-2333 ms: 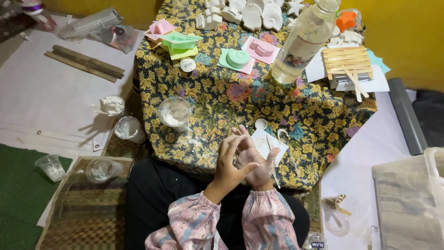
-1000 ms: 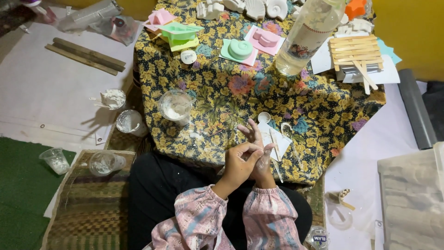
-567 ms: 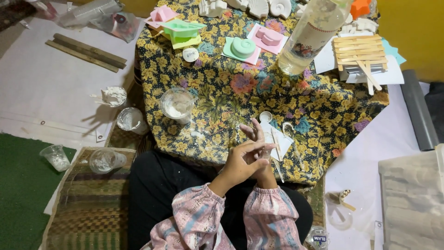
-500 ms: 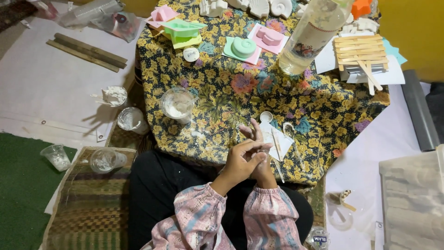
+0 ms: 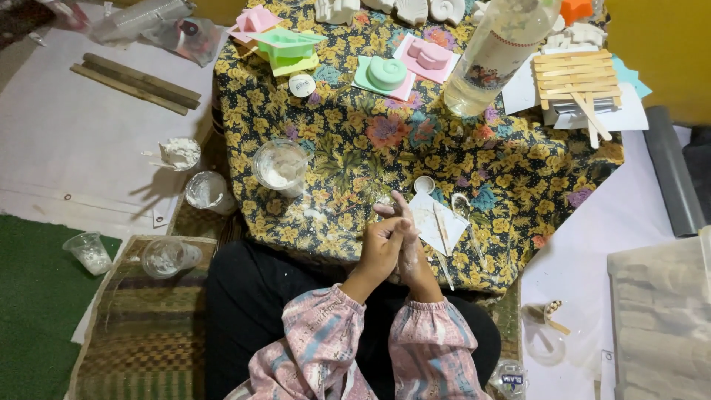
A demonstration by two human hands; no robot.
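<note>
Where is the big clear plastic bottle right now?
In the head view the clear plastic bottle lies tilted at the far right of the floral cloth, between the pink mould and the stack of wooden sticks.

Yellow-flowered dark cloth [image 5: 355,163], pink patterned sleeves [image 5: 311,348], a mint-green mould [image 5: 386,72], green mat [image 5: 33,311].

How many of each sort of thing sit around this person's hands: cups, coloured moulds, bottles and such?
Hands, left hand clasped over right hand, holding nothing I can see: 2
Clear plastic cups, e.g. the cup with white paste: 4
Coloured moulds, e.g. the round green mould: 4
Big clear bottle: 1
Stack of wooden sticks: 1
Small white caps, e.g. white cap: 2
Total: 14
</note>
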